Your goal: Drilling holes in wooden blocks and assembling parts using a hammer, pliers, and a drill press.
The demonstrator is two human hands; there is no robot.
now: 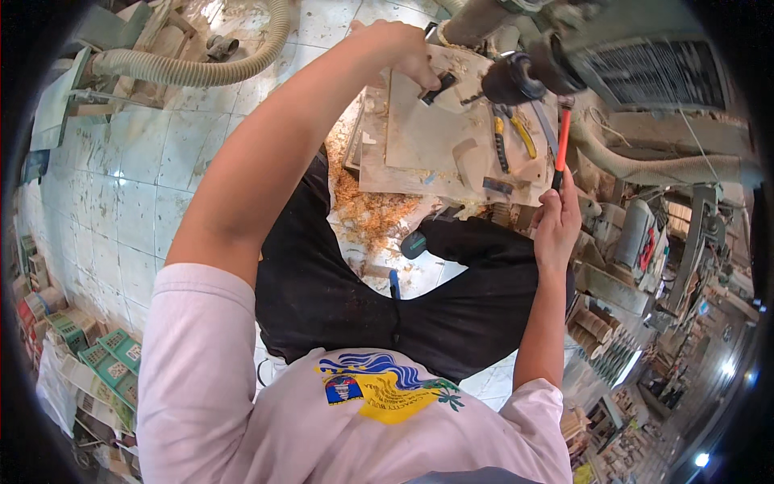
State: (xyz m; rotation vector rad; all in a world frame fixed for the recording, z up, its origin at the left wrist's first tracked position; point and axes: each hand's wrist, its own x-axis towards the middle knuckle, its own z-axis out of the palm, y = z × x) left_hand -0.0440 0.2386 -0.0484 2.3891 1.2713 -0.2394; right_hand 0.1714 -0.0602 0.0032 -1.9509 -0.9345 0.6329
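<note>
My left hand (397, 47) reaches forward over a flat wooden board (427, 129) and pinches a small dark tool (439, 87) against it. My right hand (558, 219) grips the orange handle of a hammer (560, 141), whose head is raised near a black round machine part (512, 78). Yellow-handled pliers (516, 137) lie on the board between my two hands.
Wood shavings (363, 206) lie heaped on the tiled floor beside the board. A ribbed beige hose (193, 68) runs along the upper left. Green boxes (109, 359) are stacked at lower left. Machinery and turned wooden pieces (597, 323) crowd the right side.
</note>
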